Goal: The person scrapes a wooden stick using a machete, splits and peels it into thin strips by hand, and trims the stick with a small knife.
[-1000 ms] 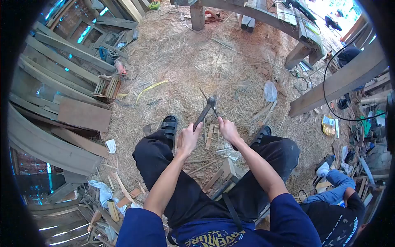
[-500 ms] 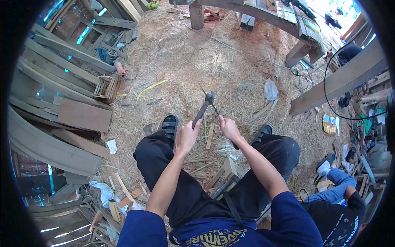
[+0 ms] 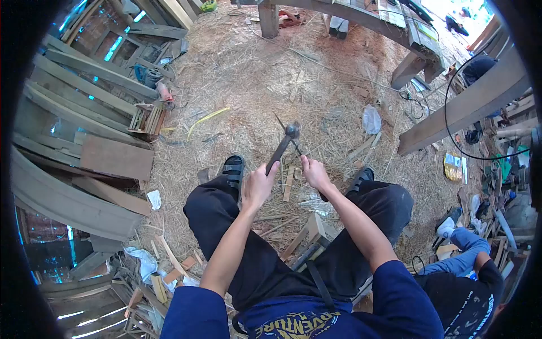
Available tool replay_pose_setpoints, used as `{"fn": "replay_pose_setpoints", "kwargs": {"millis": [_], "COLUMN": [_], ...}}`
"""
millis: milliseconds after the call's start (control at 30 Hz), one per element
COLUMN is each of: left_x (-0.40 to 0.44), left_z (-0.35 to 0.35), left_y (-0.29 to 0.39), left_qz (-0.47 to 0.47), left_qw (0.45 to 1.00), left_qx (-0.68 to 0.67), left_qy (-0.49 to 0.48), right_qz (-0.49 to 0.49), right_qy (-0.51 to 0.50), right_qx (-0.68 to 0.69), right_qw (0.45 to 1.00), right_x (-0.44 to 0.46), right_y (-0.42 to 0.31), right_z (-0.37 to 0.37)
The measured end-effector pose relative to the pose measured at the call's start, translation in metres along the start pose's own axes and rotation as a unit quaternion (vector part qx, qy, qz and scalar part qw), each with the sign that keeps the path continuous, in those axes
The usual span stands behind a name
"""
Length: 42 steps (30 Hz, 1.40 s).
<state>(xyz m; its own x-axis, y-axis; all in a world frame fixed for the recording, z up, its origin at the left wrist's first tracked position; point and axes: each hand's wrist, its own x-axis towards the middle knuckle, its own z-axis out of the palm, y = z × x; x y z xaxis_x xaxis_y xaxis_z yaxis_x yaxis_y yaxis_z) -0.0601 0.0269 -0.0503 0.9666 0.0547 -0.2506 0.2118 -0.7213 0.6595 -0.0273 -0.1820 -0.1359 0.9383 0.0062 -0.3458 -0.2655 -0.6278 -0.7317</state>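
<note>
Between my knees and out in front, my left hand is wrapped round the dark handle of a hammer. Its rounded grey metal head points away from me. My right hand grips a thin dark metal rod, whose pointed end reaches up and left past the hammer head. The rod crosses the hammer just at its head; whether the two touch I cannot tell. A dark end of what the right hand holds shows below its wrist. Shavings cover the ground beneath both hands.
Curved timbers lean along the left, with a blue power tool among them. A heavy wooden beam slants on the right beside a black cable. Another person sits at lower right. A clear plastic bag lies ahead.
The hammer head has shifted slightly right and up, and its shiny side shows more. Both hands keep their grip and have barely moved.
</note>
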Motion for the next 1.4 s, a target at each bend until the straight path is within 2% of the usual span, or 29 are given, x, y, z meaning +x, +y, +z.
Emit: {"fn": "replay_pose_setpoints", "kwargs": {"millis": [67, 200, 467, 567, 767, 1000, 1100, 1233, 1300, 1400], "left_x": [0.006, 0.004, -0.009, -0.007, -0.003, -0.009, -0.008, 0.004, 0.005, 0.001], "left_z": [0.011, 0.009, 0.003, 0.010, 0.009, 0.003, -0.001, 0.001, 0.003, 0.007], "left_y": [-0.010, 0.008, 0.023, 0.012, 0.009, 0.004, 0.004, -0.006, -0.013, -0.025], "left_qz": [-0.026, -0.013, 0.030, 0.007, -0.018, 0.039, 0.041, 0.011, -0.024, -0.025], "left_qw": [0.999, 1.000, 0.999, 0.999, 0.999, 0.998, 0.998, 0.996, 0.991, 0.988], "left_qx": [-0.019, -0.021, -0.028, -0.035, 0.016, 0.039, 0.040, 0.090, 0.128, 0.142], "left_qy": [-0.019, -0.005, 0.029, 0.007, -0.041, -0.002, 0.011, -0.016, -0.039, -0.063], "right_qz": [0.019, -0.008, 0.000, -0.014, -0.003, -0.029, -0.018, -0.043, -0.023, -0.006], "right_qy": [-0.036, -0.002, 0.012, 0.013, -0.004, 0.025, 0.007, 0.039, 0.028, 0.023], "right_qx": [-0.007, -0.005, -0.013, -0.014, -0.016, 0.001, 0.012, 0.014, 0.029, 0.017], "right_qw": [0.999, 1.000, 1.000, 1.000, 1.000, 0.999, 1.000, 0.998, 0.999, 1.000], "right_x": [0.001, 0.004, 0.002, 0.001, 0.003, 0.003, 0.008, 0.008, 0.012, 0.014], "right_y": [-0.001, 0.004, 0.012, 0.010, 0.008, 0.022, 0.027, 0.030, 0.034, 0.038], "right_z": [-0.005, -0.002, 0.001, 0.000, -0.006, -0.001, -0.001, 0.010, 0.009, 0.005]}}
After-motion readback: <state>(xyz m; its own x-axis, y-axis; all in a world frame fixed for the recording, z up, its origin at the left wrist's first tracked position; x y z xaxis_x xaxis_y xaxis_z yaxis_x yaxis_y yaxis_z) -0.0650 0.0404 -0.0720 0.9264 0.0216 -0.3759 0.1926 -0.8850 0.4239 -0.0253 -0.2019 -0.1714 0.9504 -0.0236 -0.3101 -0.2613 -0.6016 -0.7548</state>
